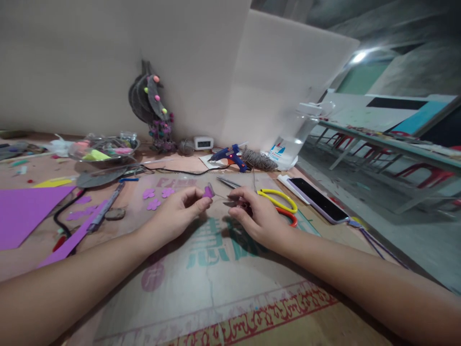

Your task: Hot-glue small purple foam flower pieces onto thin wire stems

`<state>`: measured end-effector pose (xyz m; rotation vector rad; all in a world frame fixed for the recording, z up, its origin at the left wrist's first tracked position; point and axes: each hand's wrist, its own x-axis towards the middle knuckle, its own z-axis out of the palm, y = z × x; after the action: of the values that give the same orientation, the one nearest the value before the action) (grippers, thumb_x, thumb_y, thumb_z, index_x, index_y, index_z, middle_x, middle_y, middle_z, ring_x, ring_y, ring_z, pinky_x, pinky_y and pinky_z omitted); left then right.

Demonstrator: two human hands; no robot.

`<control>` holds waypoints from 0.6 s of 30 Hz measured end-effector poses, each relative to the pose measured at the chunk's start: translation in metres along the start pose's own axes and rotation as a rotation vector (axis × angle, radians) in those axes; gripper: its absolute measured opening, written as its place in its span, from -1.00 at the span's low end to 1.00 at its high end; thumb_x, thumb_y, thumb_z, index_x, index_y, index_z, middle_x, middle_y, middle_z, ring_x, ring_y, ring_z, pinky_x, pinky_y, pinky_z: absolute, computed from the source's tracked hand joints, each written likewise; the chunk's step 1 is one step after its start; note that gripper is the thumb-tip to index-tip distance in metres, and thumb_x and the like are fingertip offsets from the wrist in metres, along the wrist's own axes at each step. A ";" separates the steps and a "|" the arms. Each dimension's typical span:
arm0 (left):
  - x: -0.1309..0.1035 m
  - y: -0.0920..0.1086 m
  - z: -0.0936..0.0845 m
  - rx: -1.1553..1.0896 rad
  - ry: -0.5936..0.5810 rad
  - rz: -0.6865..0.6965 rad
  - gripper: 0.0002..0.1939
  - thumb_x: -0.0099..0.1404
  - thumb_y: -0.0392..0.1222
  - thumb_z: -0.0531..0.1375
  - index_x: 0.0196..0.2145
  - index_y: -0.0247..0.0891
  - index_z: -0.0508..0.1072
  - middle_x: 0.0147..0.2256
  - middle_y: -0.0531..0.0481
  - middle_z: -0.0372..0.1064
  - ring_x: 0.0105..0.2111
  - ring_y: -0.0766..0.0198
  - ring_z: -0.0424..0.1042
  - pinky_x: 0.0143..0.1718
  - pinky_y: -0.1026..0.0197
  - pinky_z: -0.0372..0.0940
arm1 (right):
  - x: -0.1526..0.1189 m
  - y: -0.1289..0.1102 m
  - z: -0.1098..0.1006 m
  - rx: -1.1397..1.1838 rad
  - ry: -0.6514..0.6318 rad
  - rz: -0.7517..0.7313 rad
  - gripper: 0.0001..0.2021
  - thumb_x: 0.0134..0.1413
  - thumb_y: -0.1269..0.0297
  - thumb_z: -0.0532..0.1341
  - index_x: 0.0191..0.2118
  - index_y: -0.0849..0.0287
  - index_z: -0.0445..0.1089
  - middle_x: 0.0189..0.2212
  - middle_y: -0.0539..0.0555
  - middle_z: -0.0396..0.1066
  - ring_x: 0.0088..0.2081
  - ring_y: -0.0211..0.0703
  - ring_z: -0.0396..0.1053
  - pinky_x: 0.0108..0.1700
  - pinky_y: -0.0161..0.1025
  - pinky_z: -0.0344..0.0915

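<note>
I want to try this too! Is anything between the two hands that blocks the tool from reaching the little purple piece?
Nothing visible. The left hand pinches the purple piece; the right hand holds a small metal tool beside it.

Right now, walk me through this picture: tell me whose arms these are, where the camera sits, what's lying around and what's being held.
There is no machine here. The camera is worn on a person's head and looks down at their own two bare arms. The left hand pinches a small purple foam piece. The right hand holds a small metal tool whose kind I cannot tell; a thin wire seems to run between the hands. On the work mat lie yellow scissors, a blue glue gun, a phone, purple foam flowers and a purple sheet.
</note>
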<state>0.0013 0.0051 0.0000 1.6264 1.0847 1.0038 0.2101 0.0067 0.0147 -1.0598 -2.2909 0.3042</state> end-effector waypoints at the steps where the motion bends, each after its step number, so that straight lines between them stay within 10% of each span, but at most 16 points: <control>1: 0.000 0.000 0.000 -0.003 -0.010 0.000 -0.77 0.26 -0.03 0.09 -0.40 -0.25 0.31 -0.48 0.09 0.27 -0.46 0.33 0.29 -0.38 0.27 0.18 | 0.000 0.000 0.001 -0.014 -0.004 0.002 -0.78 0.19 0.20 0.08 -0.11 0.17 0.25 -0.45 0.01 0.36 -0.46 -0.23 0.30 -0.40 -0.30 0.18; 18: -0.002 -0.003 0.001 -0.002 -0.105 0.058 -0.76 0.28 -0.05 0.09 -0.44 -0.26 0.28 -0.48 0.10 0.21 -0.47 0.37 0.20 -0.42 0.32 0.12 | 0.009 0.003 0.005 -0.033 -0.009 -0.087 -0.75 0.21 0.24 0.09 -0.07 0.22 0.33 -0.25 0.14 0.44 -0.23 -0.12 0.36 -0.19 -0.19 0.25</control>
<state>0.0011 0.0040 -0.0030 1.6977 0.9707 0.9456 0.2044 0.0159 0.0129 -0.9739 -2.3494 0.2374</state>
